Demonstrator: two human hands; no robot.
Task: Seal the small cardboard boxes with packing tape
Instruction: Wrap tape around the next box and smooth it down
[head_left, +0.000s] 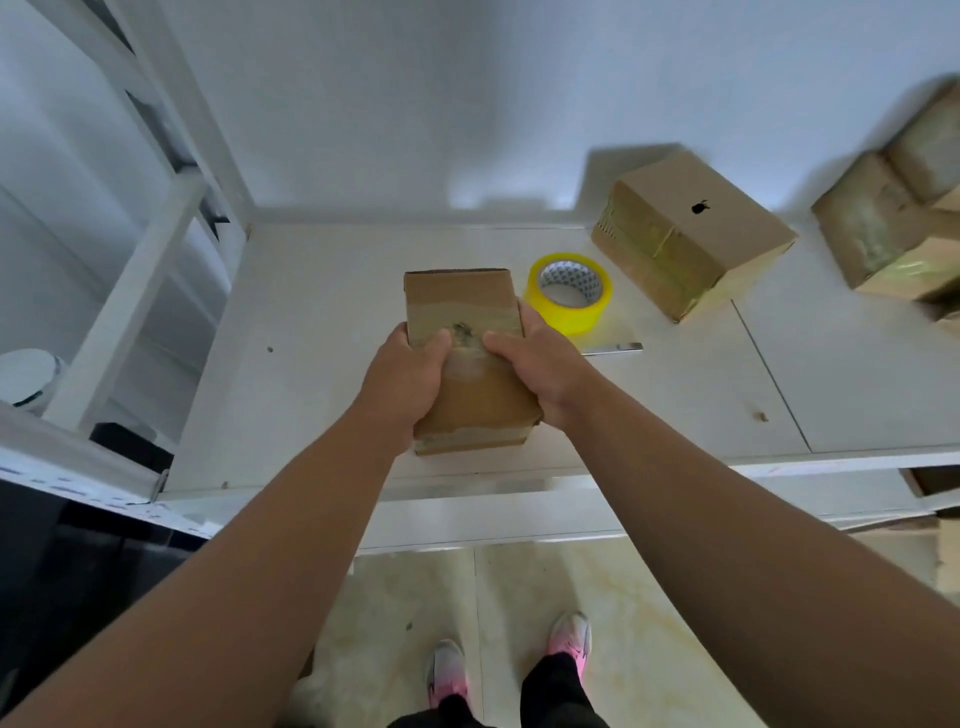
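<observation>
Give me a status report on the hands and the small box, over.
Left hand and right hand both grip the small box by its sides, thumbs on top. Tape roll lies on the table beside it. Nothing in the way.

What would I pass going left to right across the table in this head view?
White shelf post → left hand → small cardboard box → yellow tape roll → box with a black logo → taped boxes at the right edge.
</observation>
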